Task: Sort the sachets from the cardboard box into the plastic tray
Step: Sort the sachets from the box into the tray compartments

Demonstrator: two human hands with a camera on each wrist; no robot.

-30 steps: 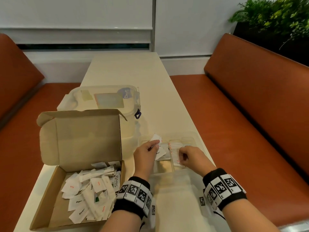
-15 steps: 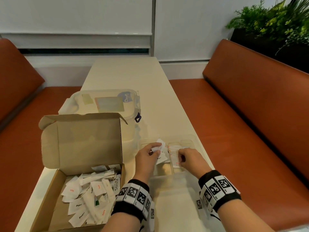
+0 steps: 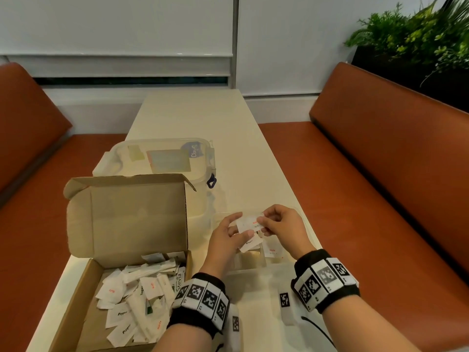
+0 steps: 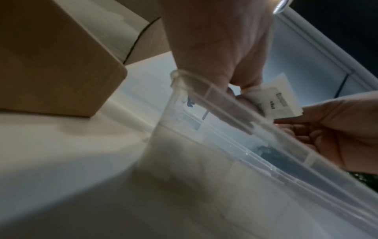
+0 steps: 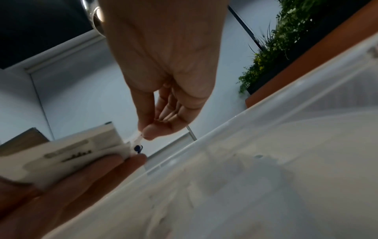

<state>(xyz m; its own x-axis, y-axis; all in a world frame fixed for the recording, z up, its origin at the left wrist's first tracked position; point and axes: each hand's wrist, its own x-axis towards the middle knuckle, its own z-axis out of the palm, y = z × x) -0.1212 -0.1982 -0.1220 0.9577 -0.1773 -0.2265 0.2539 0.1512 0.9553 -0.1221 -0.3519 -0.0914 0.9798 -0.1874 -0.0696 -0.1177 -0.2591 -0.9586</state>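
Observation:
The open cardboard box (image 3: 76,313) at the left holds several white sachets (image 3: 137,295). Right of it stands the clear plastic tray (image 3: 250,260), with sachets (image 3: 272,250) in its compartments. Both hands hover over the tray. My left hand (image 3: 241,226) grips a few sachets, one marked "Pepper" (image 3: 250,243) below the thumb. My right hand (image 3: 262,222) pinches the right end of the top sachet (image 3: 247,223) with thumb and forefinger. The right wrist view shows that pinch (image 5: 137,135) on the sachet corner, with the left hand's sachets (image 5: 71,155) beside it. The held sachet (image 4: 274,100) hangs above the tray rim (image 4: 225,103).
A lidded clear container (image 3: 162,158) stands behind the cardboard box, whose raised lid (image 3: 127,214) forms a wall at the left. Orange benches (image 3: 380,186) run along both sides of the narrow table (image 3: 198,115). A plant (image 3: 418,34) is at the far right.
My right hand has left the tray compartment, risen to the left hand and taken hold of the top sachet there. The left hand has lifted slightly with its sachets.

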